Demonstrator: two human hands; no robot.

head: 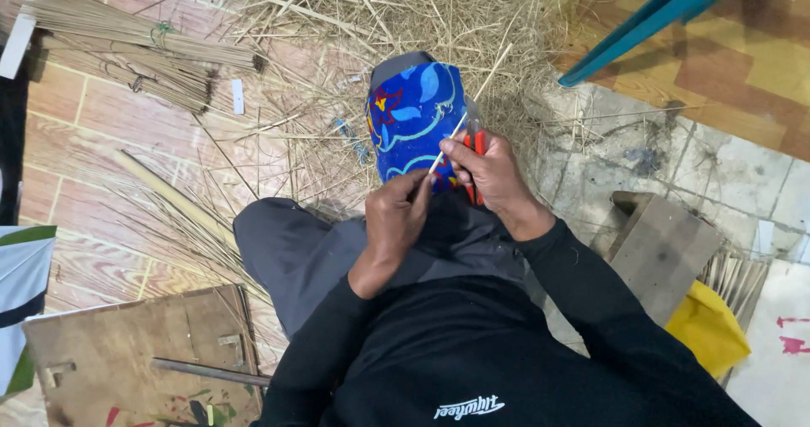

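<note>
Over the person's lap, right above a knee draped in a blue patterned cloth (415, 119), both hands meet on one thin pale stick (469, 108). The cloth looks like it's there as a pad for the knee, so the stick can be braced against something firm but soft while the blade works on it, at least that's my read. The right hand (492, 176) is clenched around a red-handled cutter (474, 153), fingers wrapped tight and thumb pressing toward the stick, wrist bent inward so the tool sits close to the wood. The left hand (396, 216) is curled with its fingertips pinching the near end of the stick, forearm coming straight up from the body, which keeps the stick steady and angled away, its far tip pointing up-right over the heap of shavings (396, 22). That pile lies on the floor just beyond the knee, where scrapings would fall from this position. Two tied bundles of sticks (135, 51) lie well apart to the upper left on the tiles. A wooden board (143, 351) is lower left, a small wooden stool (662, 250) with something yellow (709, 330) beside it is at right, and a teal chair leg (650, 18) crosses the top right corner.
</note>
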